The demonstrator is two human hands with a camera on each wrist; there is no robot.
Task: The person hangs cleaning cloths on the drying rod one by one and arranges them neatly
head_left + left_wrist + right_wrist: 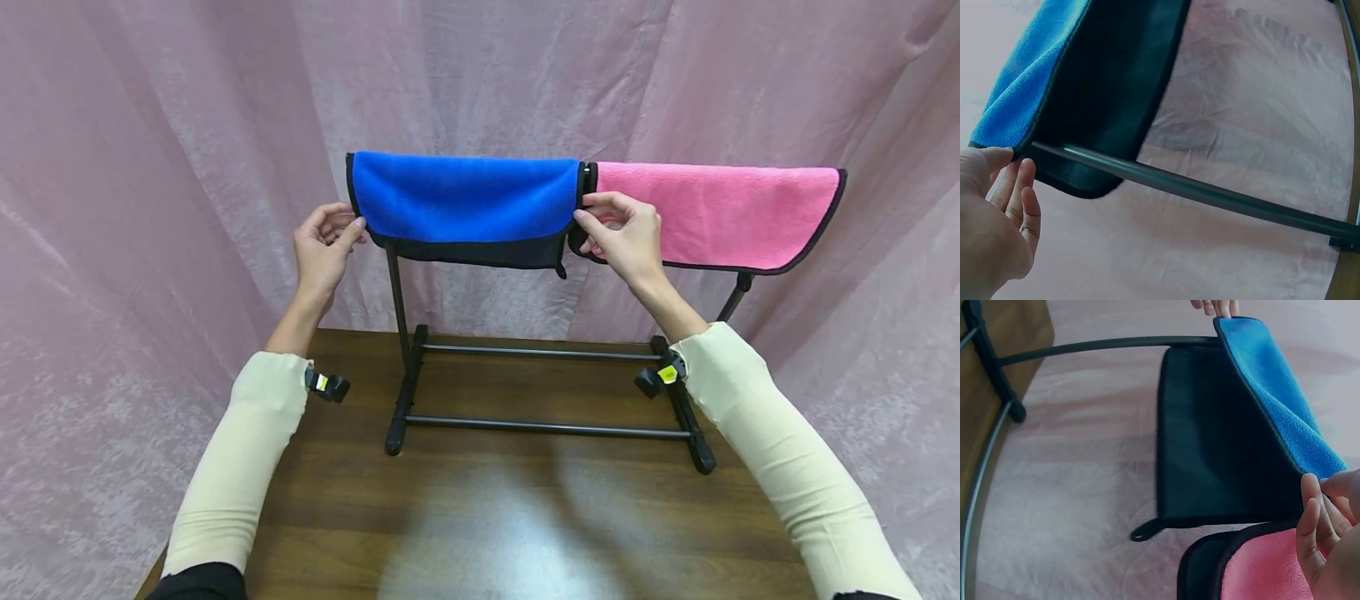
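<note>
**Blue towel on the rack, both ends in my hands**

Blue towel (465,200) hangs folded over the top bar of the black rack (408,367), which stands on the wooden desk (487,517). Nearest me, my cream sleeves reach forward and up. My left hand (324,250) sits at the towel's left end, thumb tip against the hem, the other fingers only loosely curled and holding nothing. My right hand (622,237) pinches the right end between thumb and forefinger, just where it meets the pink towel (720,212) (the two hems touch there). I judge this to be the straightening step; next calls for an even, gentle tug along the bar. Behind hangs a pink curtain (187,125).
</note>
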